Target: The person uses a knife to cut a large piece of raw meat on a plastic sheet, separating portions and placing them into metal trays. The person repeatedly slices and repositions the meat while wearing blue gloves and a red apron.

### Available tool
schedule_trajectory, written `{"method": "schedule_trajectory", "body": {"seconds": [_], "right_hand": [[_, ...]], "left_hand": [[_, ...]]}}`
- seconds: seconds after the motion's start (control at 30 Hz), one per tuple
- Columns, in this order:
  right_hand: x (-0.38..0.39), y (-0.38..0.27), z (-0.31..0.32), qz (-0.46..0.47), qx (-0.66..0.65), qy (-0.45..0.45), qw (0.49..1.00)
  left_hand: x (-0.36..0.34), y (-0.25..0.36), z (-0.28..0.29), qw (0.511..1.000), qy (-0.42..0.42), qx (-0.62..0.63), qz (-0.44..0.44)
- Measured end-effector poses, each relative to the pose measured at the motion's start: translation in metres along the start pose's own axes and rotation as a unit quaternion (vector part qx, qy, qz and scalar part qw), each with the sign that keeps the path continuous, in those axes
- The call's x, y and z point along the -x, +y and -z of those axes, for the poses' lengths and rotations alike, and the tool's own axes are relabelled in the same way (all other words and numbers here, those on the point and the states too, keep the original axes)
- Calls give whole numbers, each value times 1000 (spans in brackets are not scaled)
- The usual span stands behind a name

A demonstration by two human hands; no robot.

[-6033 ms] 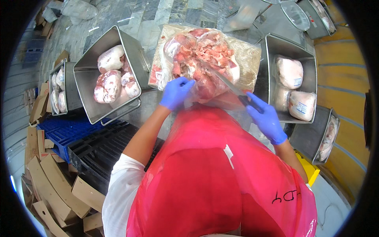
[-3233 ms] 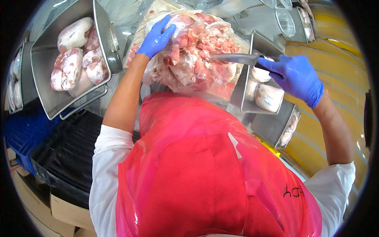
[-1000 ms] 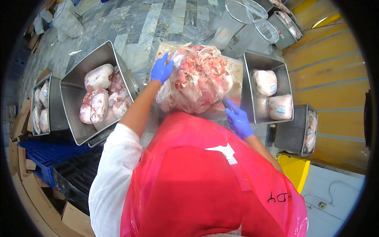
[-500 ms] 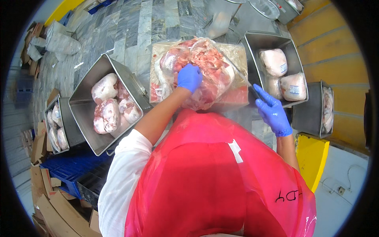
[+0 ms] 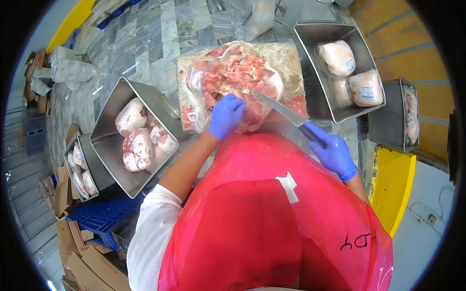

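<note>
My right hand (image 5: 334,153), in a blue glove, is closed round the dark handle of a long knife (image 5: 280,108). The blade points up and to the left, its tip over a large pile of raw meat (image 5: 242,72) partly wrapped in clear plastic. My left hand (image 5: 227,116), also gloved in blue, is closed at the near left edge of that meat. What its fingers grip is hidden. Under the meat is a plastic-covered block (image 5: 284,58), with more red meat showing at its near right corner.
Metal bins stand on both sides: a left bin (image 5: 111,145) with several meat pieces, and a right bin (image 5: 310,72) with wrapped pieces. Smaller bins sit beyond each. A blue pallet (image 5: 94,213), torn cardboard (image 5: 92,269) and a yellow barrier (image 5: 395,189) lie around me.
The knife has swung left and down, its tip now over the meat rather than by its right side. My left hand has drawn slightly back toward me, and the view has shifted a little.
</note>
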State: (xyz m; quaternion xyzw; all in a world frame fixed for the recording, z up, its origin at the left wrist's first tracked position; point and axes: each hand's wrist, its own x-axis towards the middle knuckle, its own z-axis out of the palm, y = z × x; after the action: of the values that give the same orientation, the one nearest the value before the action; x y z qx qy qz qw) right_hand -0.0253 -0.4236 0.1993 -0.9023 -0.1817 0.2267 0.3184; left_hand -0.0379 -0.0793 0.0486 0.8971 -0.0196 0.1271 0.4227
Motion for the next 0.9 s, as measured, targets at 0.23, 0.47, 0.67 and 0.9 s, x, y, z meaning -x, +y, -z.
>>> {"method": "schedule_trajectory", "body": {"seconds": [0.23, 0.47, 0.67, 0.9], "right_hand": [[-23, -17, 0, 89, 173, 29, 981], [-33, -50, 7, 142, 280, 21, 949], [-43, -83, 8, 119, 404, -38, 906], [-61, -54, -10, 137, 375, -32, 916]], "left_hand": [[9, 15, 18, 994, -95, 43, -22], [-18, -39, 67, 991, 125, -37, 15], [-67, -144, 51, 989, 124, -22, 84], [-65, -151, 38, 986, 143, -13, 80]]}}
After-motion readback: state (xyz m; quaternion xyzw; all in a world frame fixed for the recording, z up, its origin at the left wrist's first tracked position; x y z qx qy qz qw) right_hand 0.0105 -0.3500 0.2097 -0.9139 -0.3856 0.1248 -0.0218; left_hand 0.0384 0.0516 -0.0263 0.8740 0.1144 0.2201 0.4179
